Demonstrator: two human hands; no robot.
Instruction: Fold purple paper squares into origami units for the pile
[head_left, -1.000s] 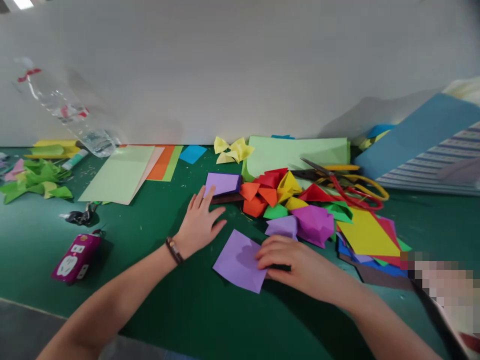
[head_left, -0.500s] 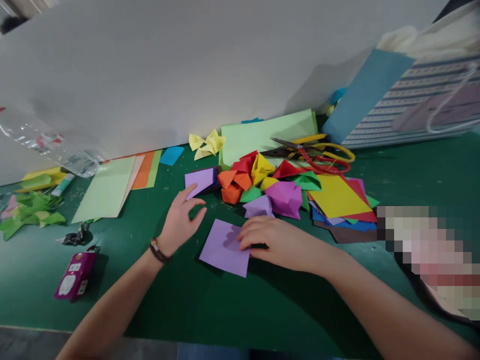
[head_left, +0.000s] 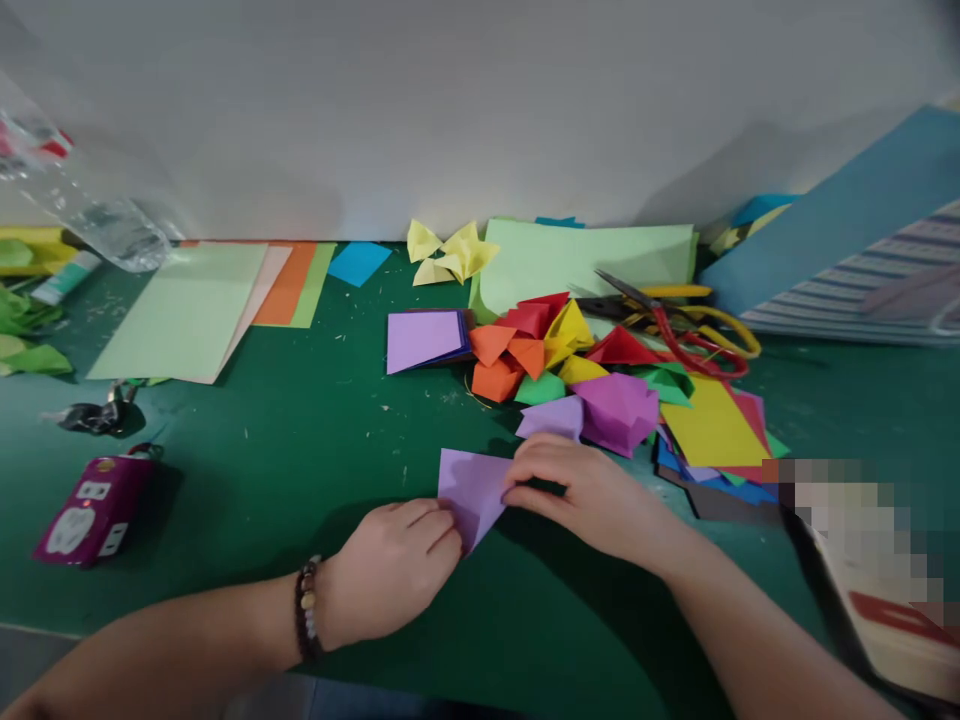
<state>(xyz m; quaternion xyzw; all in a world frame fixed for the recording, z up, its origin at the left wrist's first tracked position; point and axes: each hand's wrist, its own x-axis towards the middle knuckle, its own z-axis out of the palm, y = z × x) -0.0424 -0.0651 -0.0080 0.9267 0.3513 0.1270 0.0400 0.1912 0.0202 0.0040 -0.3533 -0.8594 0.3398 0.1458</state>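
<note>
A square sheet of purple paper [head_left: 471,490] is held between my two hands just over the green table [head_left: 322,440]. My left hand [head_left: 401,560], with a beaded bracelet at the wrist, is closed on the sheet's lower left part, its fingertips partly hidden. The thumb and fingers of my right hand [head_left: 566,485] pinch the right corner. Behind my right hand sits a folded lavender paper piece [head_left: 553,418], beside a folded magenta piece [head_left: 619,410]. Farther back lies a stack of small sheets with purple on top [head_left: 426,340].
Scissors [head_left: 675,320] rest on green paper behind several folded pieces. Coloured squares [head_left: 712,425] are piled at right, near a striped bag [head_left: 862,290] and a partly blurred object [head_left: 892,600]. At left are large sheets [head_left: 184,310], a plastic bottle [head_left: 112,225] and a magenta power block [head_left: 94,510].
My left hand has come from the small stack down to the purple sheet and closed on it. The sheet has turned between my hands. The camera view has shifted.
</note>
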